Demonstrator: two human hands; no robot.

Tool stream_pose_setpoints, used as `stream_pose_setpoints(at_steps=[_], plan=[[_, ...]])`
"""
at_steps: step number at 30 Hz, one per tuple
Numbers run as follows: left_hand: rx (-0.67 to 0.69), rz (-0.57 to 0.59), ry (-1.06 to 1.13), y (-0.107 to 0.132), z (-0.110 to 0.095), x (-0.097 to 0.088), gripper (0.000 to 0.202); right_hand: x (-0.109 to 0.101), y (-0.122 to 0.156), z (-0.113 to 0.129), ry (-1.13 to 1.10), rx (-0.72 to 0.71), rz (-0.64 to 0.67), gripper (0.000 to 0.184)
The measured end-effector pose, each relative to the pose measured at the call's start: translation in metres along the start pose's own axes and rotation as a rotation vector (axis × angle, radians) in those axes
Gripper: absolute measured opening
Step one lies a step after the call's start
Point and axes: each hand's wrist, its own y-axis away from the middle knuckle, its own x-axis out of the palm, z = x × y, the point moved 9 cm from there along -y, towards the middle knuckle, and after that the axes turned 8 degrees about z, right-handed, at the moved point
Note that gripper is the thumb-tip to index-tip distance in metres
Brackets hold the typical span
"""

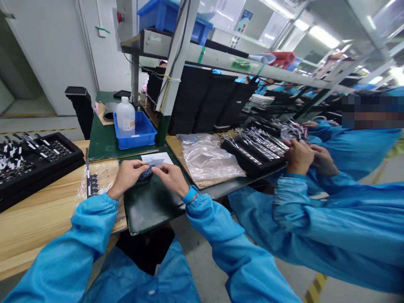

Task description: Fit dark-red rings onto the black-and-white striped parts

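Note:
My left hand (126,176) and my right hand (172,177) meet over a dark green mat (151,206), both pinched on a small dark part (146,174) held between their fingertips. The part is too small to name. A white sheet (157,159) lies just beyond my hands. A strip of small dark parts on clear film (92,181) rests left of my left hand on the wooden bench (38,219).
A black tray of small parts (31,162) stands at the far left. A blue bin (139,132) with a white bottle (125,115) sits behind. A clear plastic bag (208,158) lies right. A co-worker's hands (304,158) work at another black tray (252,147).

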Motion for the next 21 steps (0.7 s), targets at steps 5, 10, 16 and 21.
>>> stream_pose_setpoints(at_steps=[5, 10, 16, 21], plan=[[0.121, -0.055, -0.15, 0.014, -0.016, 0.01, 0.027, 0.005, -0.011, -0.005, -0.027, 0.053, 0.002, 0.048], [0.209, -0.109, -0.331, 0.025, -0.028, 0.017, 0.02, 0.007, -0.006, 0.003, -0.02, -0.003, 0.059, 0.043], [0.333, -0.052, -0.518, 0.027, -0.026, 0.03, 0.022, 0.018, -0.015, -0.008, -0.166, 0.008, 0.206, 0.037], [0.408, 0.005, -0.582, 0.031, -0.028, 0.041, 0.025, 0.016, -0.02, -0.017, -0.058, 0.077, 0.124, 0.029]])
